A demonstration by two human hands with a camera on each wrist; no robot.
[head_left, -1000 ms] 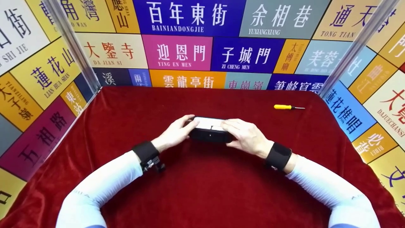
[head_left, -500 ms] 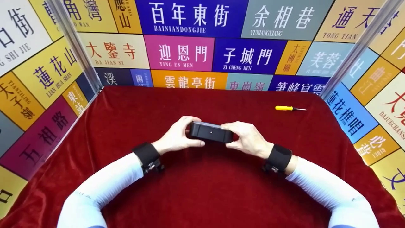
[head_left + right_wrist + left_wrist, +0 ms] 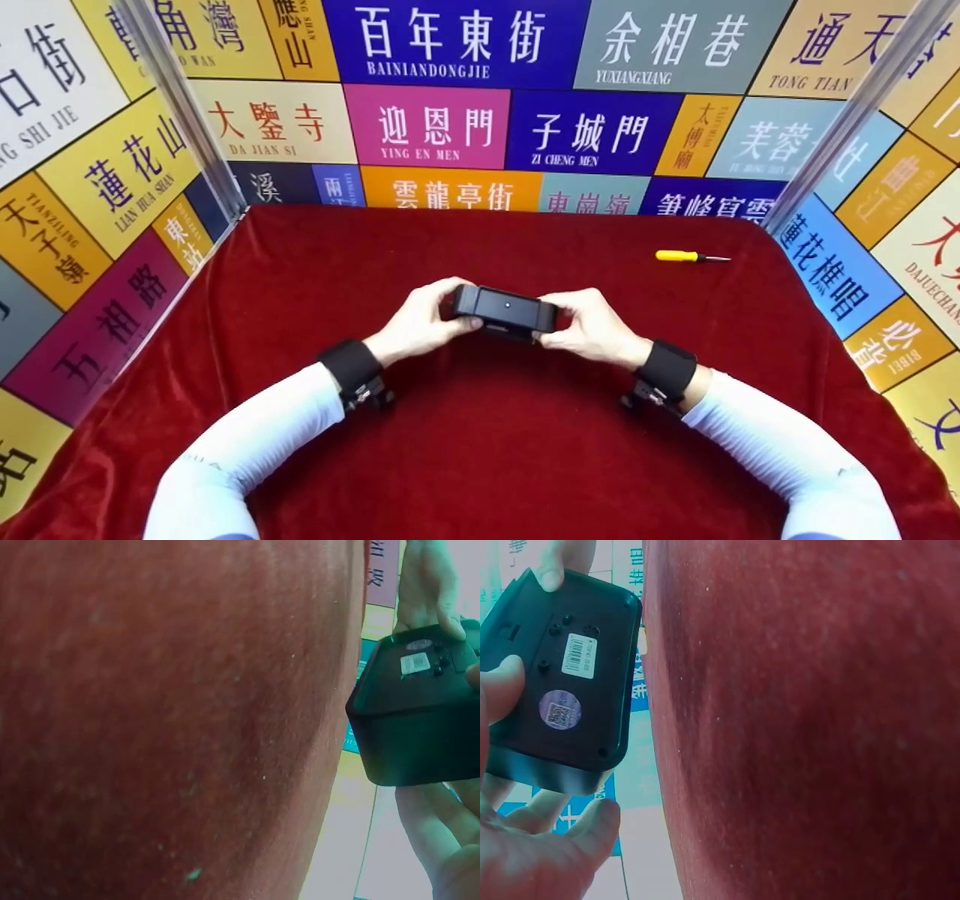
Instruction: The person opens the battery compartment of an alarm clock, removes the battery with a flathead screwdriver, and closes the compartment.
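A black, box-shaped electronic device (image 3: 507, 306) with rounded corners is held up over the red cloth, tilted, one long narrow side with a small pale dot toward the head camera. My left hand (image 3: 420, 322) grips its left end, and my right hand (image 3: 596, 326) its right end. In the left wrist view its back shows a white barcode label (image 3: 579, 656), a round sticker (image 3: 560, 709), small round knobs and a latched cover panel. My left thumb (image 3: 505, 690) presses on that back, with fingers underneath. The right wrist view shows the device's end wall (image 3: 427, 742). Its front is hidden.
A yellow-handled screwdriver (image 3: 679, 256) lies on the red cloth (image 3: 480, 450) at the back right. Sign-patterned panels (image 3: 442, 124) stand behind and at both sides, with clear upright posts (image 3: 840, 124) at the rear corners.
Both hands have turned the device over, so its white face, seen one second ago, is out of the head view. The left thumb has moved from that face to the near, lower side.
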